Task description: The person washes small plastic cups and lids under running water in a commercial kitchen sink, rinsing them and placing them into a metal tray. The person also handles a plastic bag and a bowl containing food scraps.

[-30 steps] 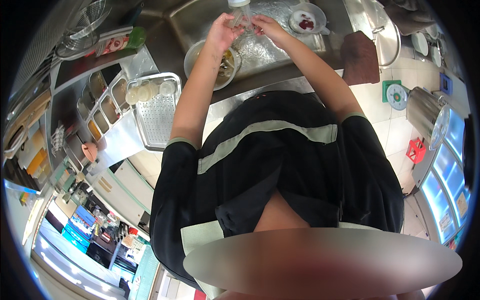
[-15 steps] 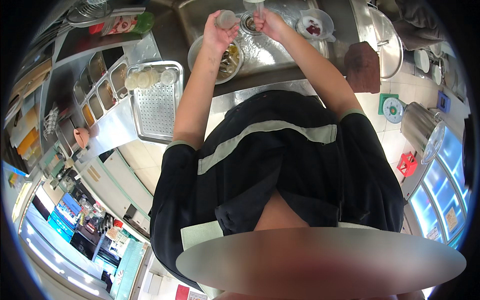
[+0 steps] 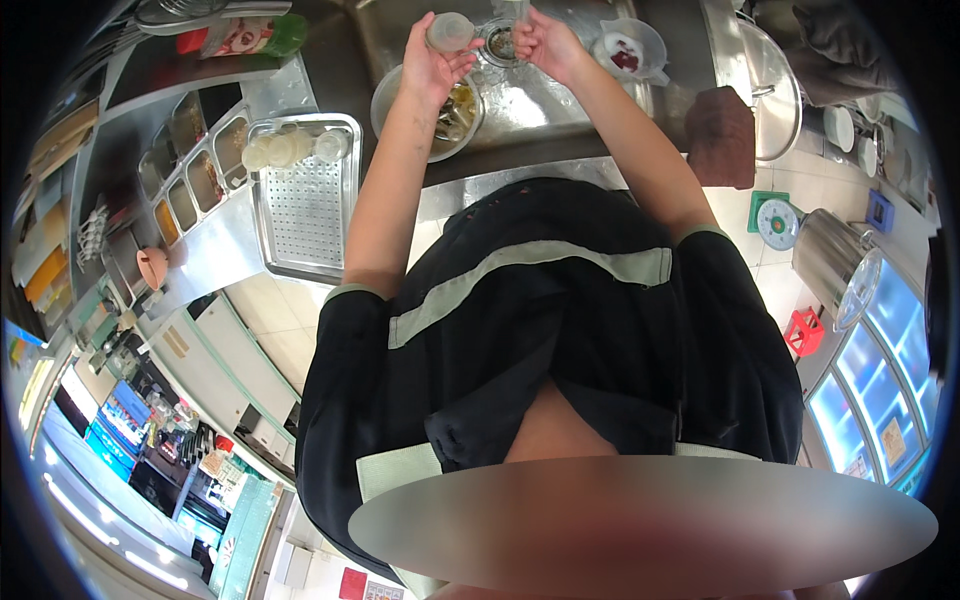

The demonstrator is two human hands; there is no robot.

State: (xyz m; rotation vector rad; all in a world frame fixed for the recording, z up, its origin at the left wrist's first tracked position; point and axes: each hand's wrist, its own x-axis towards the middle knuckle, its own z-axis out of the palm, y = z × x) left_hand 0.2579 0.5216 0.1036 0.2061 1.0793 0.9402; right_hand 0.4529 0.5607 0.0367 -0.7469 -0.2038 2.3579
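Note:
Over the metal sink (image 3: 540, 115), my left hand (image 3: 438, 72) holds a small translucent cup (image 3: 450, 33) by thumb and palm, its other fingers partly spread. My right hand (image 3: 550, 48) has curled fingers around a pale, translucent piece (image 3: 513, 12) cut off by the top edge; its kind cannot be made out. Between the hands lies the round drain (image 3: 500, 44). Below my left hand, a white bowl (image 3: 383, 108) contains metallic-looking pieces and yellowish bits, partly hidden by my forearm. To the right of my right hand stands a clear plastic jug (image 3: 652, 48) with white foam and something dark red.
Left of the sink, a perforated metal tray (image 3: 305, 215) carries several small translucent cups (image 3: 290, 150). Beyond it are metal food containers (image 3: 205, 185). A brown block-like thing (image 3: 722, 138) sits at the sink's right edge, near a large round lid (image 3: 775, 90). A green scale (image 3: 775, 222) stands right.
The cup in my left hand has tilted a little, and both hands have shifted slightly. The surroundings have drifted slightly left and up in the picture.

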